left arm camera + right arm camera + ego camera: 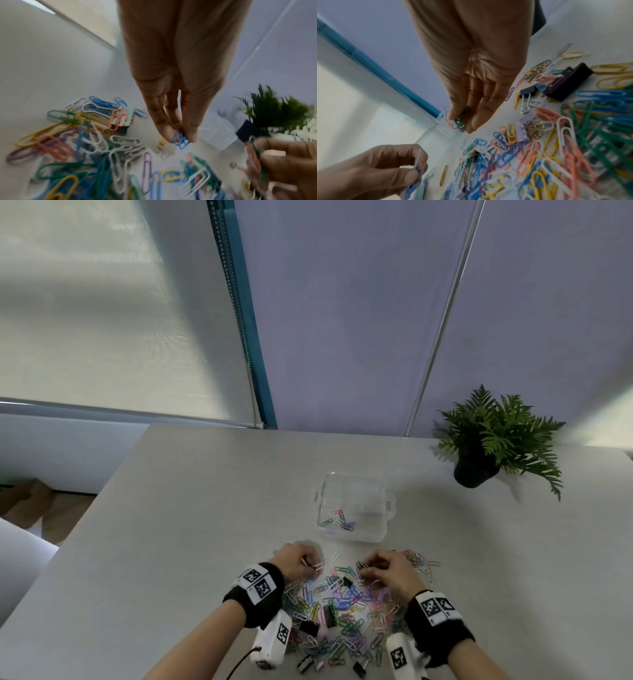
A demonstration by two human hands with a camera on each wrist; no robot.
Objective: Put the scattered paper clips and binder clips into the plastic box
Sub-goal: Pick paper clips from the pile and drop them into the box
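Note:
A heap of coloured paper clips (342, 607) with black binder clips (308, 628) among them lies on the grey table near me. The clear plastic box (352, 508) stands just beyond the heap and holds a few paper clips. My left hand (301, 563) hovers at the heap's far left edge and pinches blue paper clips (181, 139) between thumb and fingers. My right hand (383, 573) is at the heap's far right and pinches a small bunch of green and pink paper clips (459, 122). A black binder clip (528, 90) lies beside it.
A potted fern (493, 440) stands at the table's back right. The wall and a window blind (102, 320) rise behind the table (171, 525). The table's left edge runs diagonally past my left forearm.

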